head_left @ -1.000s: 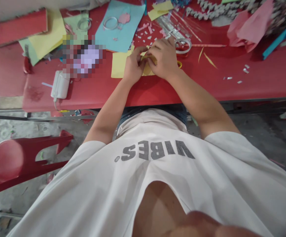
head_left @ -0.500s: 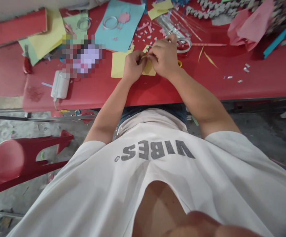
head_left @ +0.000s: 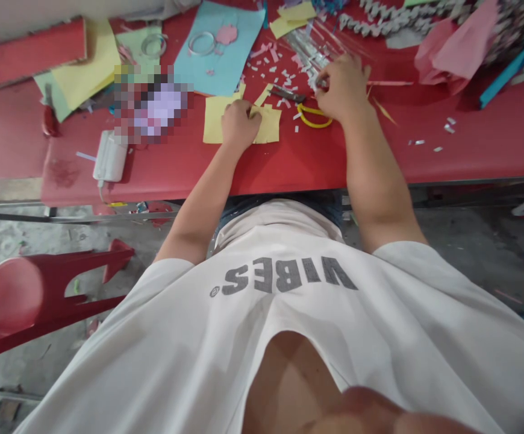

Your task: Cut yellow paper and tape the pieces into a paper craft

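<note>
My left hand [head_left: 241,123] is curled, its thumb and fingers closed on a piece of yellow paper [head_left: 268,123] that lies flat on the table with small cuts along its lower edge. The exact pinch is hidden by the fingers. To the right, my right hand [head_left: 344,87] bends its fingers around a roll of tape, which the hand almost entirely covers. Scissors with yellow handles [head_left: 315,116] lie between the hands, blades pointing left. A narrow yellow strip [head_left: 262,94] rests just above the paper.
Beyond the hands are paper scraps [head_left: 284,73], clear plastic packaging [head_left: 306,51] and a blue sheet [head_left: 219,66] bearing a ring. On the left lie a white charger-like block [head_left: 111,155] and a pixelated purple item [head_left: 160,108]. Pink crepe paper [head_left: 458,45] sits at right.
My right hand has left the yellow piece beside my left hand and moved right, over the tape roll. The scissors are now uncovered. My left hand has shifted slightly left and down.
</note>
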The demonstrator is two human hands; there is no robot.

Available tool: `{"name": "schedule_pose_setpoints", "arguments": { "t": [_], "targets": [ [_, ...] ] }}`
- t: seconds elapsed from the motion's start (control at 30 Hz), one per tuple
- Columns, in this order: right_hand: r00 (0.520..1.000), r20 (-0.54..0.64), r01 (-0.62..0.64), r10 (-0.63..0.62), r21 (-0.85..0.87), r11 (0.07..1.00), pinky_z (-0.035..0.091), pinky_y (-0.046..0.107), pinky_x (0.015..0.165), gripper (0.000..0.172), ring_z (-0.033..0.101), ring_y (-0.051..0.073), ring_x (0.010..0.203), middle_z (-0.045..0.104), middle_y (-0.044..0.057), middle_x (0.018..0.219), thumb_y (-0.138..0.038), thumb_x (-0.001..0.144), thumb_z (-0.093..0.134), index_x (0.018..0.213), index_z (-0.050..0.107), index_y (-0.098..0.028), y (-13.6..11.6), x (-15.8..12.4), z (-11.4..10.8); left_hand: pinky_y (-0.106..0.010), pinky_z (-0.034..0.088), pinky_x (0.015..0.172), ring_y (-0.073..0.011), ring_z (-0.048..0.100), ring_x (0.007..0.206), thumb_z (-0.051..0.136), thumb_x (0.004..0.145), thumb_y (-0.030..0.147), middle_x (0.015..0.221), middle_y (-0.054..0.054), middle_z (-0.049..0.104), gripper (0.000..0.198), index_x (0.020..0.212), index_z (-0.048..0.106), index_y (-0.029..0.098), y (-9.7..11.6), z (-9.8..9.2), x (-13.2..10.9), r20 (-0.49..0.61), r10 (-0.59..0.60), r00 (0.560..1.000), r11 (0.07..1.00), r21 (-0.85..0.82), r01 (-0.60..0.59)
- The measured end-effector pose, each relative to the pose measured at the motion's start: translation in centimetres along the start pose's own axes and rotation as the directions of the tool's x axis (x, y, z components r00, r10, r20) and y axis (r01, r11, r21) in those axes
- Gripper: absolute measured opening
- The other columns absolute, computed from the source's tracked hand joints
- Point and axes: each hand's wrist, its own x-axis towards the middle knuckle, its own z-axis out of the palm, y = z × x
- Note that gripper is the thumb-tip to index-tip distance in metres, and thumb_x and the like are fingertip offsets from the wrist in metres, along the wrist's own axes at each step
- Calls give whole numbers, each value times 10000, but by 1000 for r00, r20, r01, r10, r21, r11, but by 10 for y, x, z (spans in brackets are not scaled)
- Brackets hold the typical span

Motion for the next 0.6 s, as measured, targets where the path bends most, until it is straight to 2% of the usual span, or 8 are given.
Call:
{"name": "schedule_pose_setpoints", "arguments": {
  "t": [0.07, 0.17, 0.3, 0.43, 0.5, 0.6],
  "targets": [
    [998, 66, 8, -7, -13, 1000, 345, 628, 1114, 180, 585, 326, 1271, 717, 115, 1348, -215, 976, 811, 1151, 807, -257, 11, 0, -1, -611, 521, 1049, -360, 631, 1236, 631, 863, 409, 1184, -78, 757, 18, 867, 639, 393, 0, 0, -1, -23, -13, 1000, 1000, 5, 13],
    [996, 72, 58, -56, -24, 998, 424, 565, 1051, 125, 635, 300, 1172, 768, 115, 1238, -220, 995, 830, 1112, 829, -263, 14, -2, -2, -622, 487, 1111, -339, 572, 1366, 682, 817, 353, 1421, -29, 694, 295, 1091, 643, 455, -1, -3, -1, -76, -62, 995, 995, -77, 56],
    [992, 96, 84, -77, -70, 994, 476, 477, 995, 115, 641, 268, 1119, 772, 114, 1231, -230, 1028, 789, 1132, 830, -259, 10, 0, 0, -568, 481, 1078, -278, 573, 1329, 652, 867, 334, 1415, -3, 681, 292, 1121, 612, 474, -1, -8, -1, -88, -111, 990, 988, -118, 100],
    [999, 29, 48, -45, -81, 996, 376, 561, 1095, 44, 628, 280, 1151, 763, 132, 1249, -202, 1011, 780, 1015, 816, -227, 3, 3, 8, -511, 395, 1180, -225, 467, 1373, 748, 915, 461, 1443, 17, 649, 314, 1192, 610, 413, 2, -5, -5, -29, -51, 998, 997, -54, 49],
    [998, 13, 56, -55, -59, 997, 313, 572, 1126, 93, 635, 271, 1119, 780, 101, 1178, -179, 1011, 731, 974, 790, -241, -3, 2, 13, -557, 363, 1200, -270, 464, 1395, 772, 899, 490, 1438, -4, 642, 279, 1138, 646, 416, 3, -2, -6, -20, -19, 1000, 999, -48, 18],
    [995, -6, 100, -101, -25, 995, 285, 528, 1125, 121, 636, 252, 1057, 784, 52, 1129, -218, 1013, 655, 955, 736, -289, -12, -1, 18, -649, 362, 1192, -362, 495, 1407, 755, 892, 446, 1392, -47, 646, 179, 1055, 696, 400, 3, 2, -7, -11, -10, 1000, 999, -43, 9]
  ]
}}
